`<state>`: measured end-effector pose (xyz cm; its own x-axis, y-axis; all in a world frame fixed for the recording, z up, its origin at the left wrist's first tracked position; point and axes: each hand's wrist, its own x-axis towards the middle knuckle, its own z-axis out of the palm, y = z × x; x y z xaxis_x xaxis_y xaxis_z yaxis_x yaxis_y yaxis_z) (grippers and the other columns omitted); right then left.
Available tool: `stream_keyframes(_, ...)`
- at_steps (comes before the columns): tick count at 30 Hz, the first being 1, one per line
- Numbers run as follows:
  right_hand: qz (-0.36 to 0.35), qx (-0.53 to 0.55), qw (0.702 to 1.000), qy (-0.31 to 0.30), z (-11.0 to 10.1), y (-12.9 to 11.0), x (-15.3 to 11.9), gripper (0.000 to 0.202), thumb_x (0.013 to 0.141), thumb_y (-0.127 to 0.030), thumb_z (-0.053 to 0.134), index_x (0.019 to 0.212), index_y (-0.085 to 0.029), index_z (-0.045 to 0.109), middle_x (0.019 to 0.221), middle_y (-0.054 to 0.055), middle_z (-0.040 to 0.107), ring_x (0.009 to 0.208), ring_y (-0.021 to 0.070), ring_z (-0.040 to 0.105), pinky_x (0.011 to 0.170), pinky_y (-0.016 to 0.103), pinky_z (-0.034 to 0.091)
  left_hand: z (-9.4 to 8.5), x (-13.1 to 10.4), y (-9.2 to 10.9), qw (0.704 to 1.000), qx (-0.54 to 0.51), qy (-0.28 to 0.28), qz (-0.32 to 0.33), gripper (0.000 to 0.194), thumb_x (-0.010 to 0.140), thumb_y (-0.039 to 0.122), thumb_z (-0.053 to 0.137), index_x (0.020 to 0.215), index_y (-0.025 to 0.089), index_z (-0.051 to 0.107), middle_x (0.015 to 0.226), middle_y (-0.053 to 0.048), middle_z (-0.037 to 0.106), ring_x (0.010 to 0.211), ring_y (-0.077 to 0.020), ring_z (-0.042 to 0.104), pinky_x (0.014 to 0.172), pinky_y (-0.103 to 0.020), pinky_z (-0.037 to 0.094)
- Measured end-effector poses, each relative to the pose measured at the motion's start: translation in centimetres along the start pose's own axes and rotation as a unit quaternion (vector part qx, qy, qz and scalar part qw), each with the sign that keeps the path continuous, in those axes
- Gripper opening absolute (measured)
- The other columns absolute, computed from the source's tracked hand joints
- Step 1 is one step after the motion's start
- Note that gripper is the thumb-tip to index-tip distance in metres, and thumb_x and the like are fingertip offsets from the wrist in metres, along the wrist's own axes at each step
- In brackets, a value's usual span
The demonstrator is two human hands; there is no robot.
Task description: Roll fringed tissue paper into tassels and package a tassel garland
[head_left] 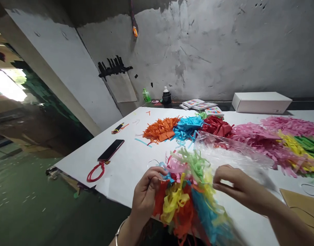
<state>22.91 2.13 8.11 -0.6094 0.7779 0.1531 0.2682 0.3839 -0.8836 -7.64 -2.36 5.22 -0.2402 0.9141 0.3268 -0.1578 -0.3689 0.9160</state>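
Observation:
A bundle of fringed paper strips [184, 201] in red, orange, yellow, blue, green and pink hangs at the near edge of the white table. My left hand [148, 193] is closed at the bundle's upper left, its thumb and fingers pressed on the blue and pink strips. To the right of the bundle is my right hand [235, 182], its fingers curled towards the thumb beside the pale green and yellow strips. Whatever its fingertips pinch is too small to make out. A clear plastic bag [231, 153] lies behind my right hand.
Orange [160, 130], blue [188, 126], red [216, 126] and pink [259, 136] paper piles line the white table [116, 177]. A phone [111, 150] with a red cord and a cutter [118, 128] lie left. A white box [261, 102] and bottles stand at the back.

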Motion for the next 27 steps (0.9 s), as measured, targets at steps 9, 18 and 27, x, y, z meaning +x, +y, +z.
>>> stream_keyframes(9,-0.042,0.299,0.953,0.022,0.1,0.3,-8.5,0.029,0.094,-0.046,0.058,0.077,-0.023,0.055,0.075,0.002,0.056,0.074,0.0176,0.057,0.076,0.034,0.047,2.4,0.6,-0.8,0.991,-0.04,-0.106,-0.069,0.028,0.091,0.042,0.068,0.079,0.018,0.063,0.082,-0.003,0.067,0.066,-0.0101,0.055,0.061,-0.019,0.044)
stream_keyframes(18,0.175,0.204,0.94,0.21,0.8,-1.7,-11.8,0.043,0.071,-0.059,0.08,0.068,-0.019,0.065,0.056,-0.003,0.041,0.051,0.0086,0.031,0.046,0.023,0.026,2.7,-0.2,0.4,0.973,0.007,-0.226,-0.05,0.029,0.096,0.043,0.06,0.082,0.018,0.064,0.079,-0.002,0.065,0.051,-0.0057,0.036,0.049,-0.019,0.029)
stream_keyframes(27,0.196,0.089,0.958,0.189,-1.8,0.3,-13.4,0.04,0.084,-0.059,0.068,0.079,-0.019,0.069,0.061,-0.004,0.039,0.052,0.0074,0.026,0.047,0.023,0.022,2.5,0.6,0.4,0.969,0.117,-0.187,-0.107,0.039,0.09,0.054,0.064,0.077,0.017,0.061,0.06,0.005,0.046,0.05,-0.0063,0.034,0.045,-0.018,0.026)
